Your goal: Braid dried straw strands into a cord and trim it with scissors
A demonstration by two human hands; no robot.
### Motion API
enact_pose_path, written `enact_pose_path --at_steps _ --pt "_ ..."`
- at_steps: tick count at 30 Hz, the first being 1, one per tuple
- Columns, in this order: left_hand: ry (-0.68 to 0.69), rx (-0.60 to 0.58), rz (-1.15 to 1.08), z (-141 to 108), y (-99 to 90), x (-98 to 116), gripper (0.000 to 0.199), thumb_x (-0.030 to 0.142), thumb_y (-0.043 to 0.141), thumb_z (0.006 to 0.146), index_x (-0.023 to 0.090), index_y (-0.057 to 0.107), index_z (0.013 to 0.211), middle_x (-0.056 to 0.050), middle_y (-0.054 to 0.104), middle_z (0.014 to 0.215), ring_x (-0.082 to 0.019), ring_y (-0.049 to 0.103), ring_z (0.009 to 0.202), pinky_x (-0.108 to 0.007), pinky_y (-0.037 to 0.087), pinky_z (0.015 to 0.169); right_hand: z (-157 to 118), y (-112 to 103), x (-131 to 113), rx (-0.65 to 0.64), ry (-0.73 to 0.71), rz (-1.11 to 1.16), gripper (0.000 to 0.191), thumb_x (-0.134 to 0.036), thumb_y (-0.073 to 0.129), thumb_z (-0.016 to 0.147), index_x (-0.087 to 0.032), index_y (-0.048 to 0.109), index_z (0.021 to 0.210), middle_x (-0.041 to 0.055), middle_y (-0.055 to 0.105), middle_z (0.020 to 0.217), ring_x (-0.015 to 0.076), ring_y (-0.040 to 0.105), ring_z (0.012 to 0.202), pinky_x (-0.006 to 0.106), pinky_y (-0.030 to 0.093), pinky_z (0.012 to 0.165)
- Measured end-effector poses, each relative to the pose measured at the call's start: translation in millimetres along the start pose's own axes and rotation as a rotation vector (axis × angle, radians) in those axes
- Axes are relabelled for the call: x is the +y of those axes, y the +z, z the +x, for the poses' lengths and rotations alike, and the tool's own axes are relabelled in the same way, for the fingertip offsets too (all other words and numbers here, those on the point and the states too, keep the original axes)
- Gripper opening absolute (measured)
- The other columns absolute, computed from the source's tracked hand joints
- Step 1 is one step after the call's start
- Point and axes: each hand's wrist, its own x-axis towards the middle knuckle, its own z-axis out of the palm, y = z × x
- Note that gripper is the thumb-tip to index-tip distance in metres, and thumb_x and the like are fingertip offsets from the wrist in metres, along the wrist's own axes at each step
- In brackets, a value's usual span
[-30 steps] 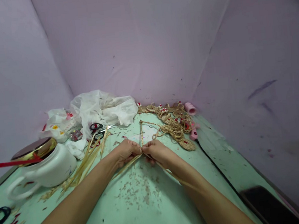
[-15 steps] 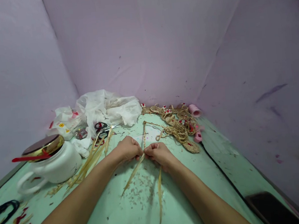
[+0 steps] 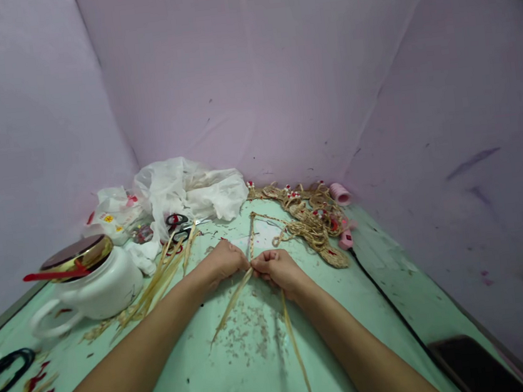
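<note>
Both hands meet over the middle of the green table, fingertips nearly touching at the near end of a straw-coloured braided cord. My left hand is closed, pinching fibres at the braid. Thumb and forefinger of my right hand pinch the same spot from the right. One loose fibre strand hangs toward the lower left from between the hands. Another strand trails down from beneath my right hand. The braid runs away from me to a bend, then joins a heap of finished cord.
At left stand a white mug with a gold-rimmed lid and red stick, and loose fibre strips. Scissors lie by white plastic bags. A pink-ended black cable and dark phone-like slab lie right.
The strand beneath my right hand has swung to the right, its lower end now further right and nearer me. Both hands stay almost in place.
</note>
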Motion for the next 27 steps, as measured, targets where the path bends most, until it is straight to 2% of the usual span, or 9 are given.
enact_pose_path --at_steps 3,7,11,15,18,20,22,24,27 --pt "-0.004 0.025 -0.007 1 2.7 -1 0.002 0.015 0.049 0.049 0.013 0.051 0.048 0.008 0.022 0.033 -0.005 0.022 0.034 -0.020 0.014 0.036 -1 0 -2 -0.005 -0.010 -0.001 0.015 -0.020 0.053 0.062 -0.013 0.050 0.050 -0.0054 0.040 0.037 0.0022 0.023 0.032 0.020 0.012 0.035" --pt "0.009 -0.047 -0.033 1 -1.9 -2 0.004 0.018 0.051 0.050 0.014 0.050 0.049 0.007 0.027 0.034 -0.005 0.023 0.033 -0.020 0.017 0.035 -2 -1 -3 0.005 -0.001 0.047 0.011 -0.019 0.054 0.061 -0.013 0.050 0.053 -0.0036 0.047 0.043 0.0019 0.028 0.034 0.019 0.014 0.036" --pt "-0.028 -0.078 0.052 0 -7.5 0 0.009 0.021 0.053 0.052 0.014 0.049 0.048 0.005 0.034 0.035 -0.006 0.025 0.033 -0.020 0.018 0.036 -1 -1 -3 0.024 0.015 0.040 0.010 -0.018 0.055 0.059 -0.013 0.049 0.053 -0.0049 0.045 0.041 0.0018 0.026 0.033 0.019 0.014 0.036" --pt "0.078 0.045 0.317 -7 1.3 5 0.010 0.019 0.050 0.054 0.014 0.053 0.047 0.001 0.043 0.039 -0.010 0.039 0.041 -0.021 0.026 0.042 -1 0 -2 0.026 0.014 0.093 0.010 -0.018 0.054 0.057 -0.013 0.048 0.052 -0.0057 0.043 0.039 0.0017 0.025 0.032 0.019 0.013 0.035" --pt "0.147 0.221 0.557 -20 19.5 8 0.012 0.020 0.050 0.058 0.013 0.059 0.055 -0.004 0.052 0.050 -0.015 0.049 0.053 -0.023 0.031 0.049 -1 1 -2 0.039 0.034 0.155 0.005 -0.014 0.053 0.054 -0.013 0.048 0.051 -0.0074 0.038 0.035 0.0019 0.026 0.032 0.018 0.013 0.035" --pt "0.197 0.280 0.649 -30 33.1 9 0.014 0.018 0.050 0.060 0.014 0.062 0.064 -0.008 0.057 0.059 -0.018 0.054 0.062 -0.025 0.035 0.057 -1 2 -2 0.068 0.043 0.158 0.004 -0.011 0.051 0.051 -0.013 0.049 0.050 -0.0075 0.038 0.034 0.0021 0.027 0.031 0.018 0.015 0.035" --pt "0.253 0.266 0.697 -37 42.8 9 0.017 0.016 0.049 0.060 0.014 0.064 0.070 -0.010 0.059 0.065 -0.020 0.055 0.068 -0.026 0.036 0.062 -1 2 -2 0.092 0.053 0.154 0.002 -0.011 0.052 0.051 -0.013 0.050 0.050 -0.0071 0.040 0.034 0.0025 0.028 0.032 0.018 0.017 0.036" --pt "0.285 0.226 0.703 -39 44.1 11 0.017 0.015 0.050 0.060 0.014 0.064 0.071 -0.010 0.060 0.065 -0.020 0.056 0.068 -0.027 0.037 0.064 0 2 -1 0.087 0.058 0.153 0.003 -0.014 0.054 0.052 -0.012 0.051 0.052 -0.0068 0.041 0.035 0.0028 0.029 0.032 0.018 0.018 0.036" --pt "0.260 0.190 0.640 -32 27.9 14 0.013 0.021 0.052 0.060 0.013 0.062 0.062 -0.009 0.058 0.058 -0.019 0.055 0.062 -0.026 0.037 0.058 0 -1 -1 0.019 0.055 0.161 0.009 -0.016 0.057 0.053 -0.013 0.049 0.050 -0.0075 0.038 0.035 0.0022 0.026 0.030 0.019 0.015 0.035"
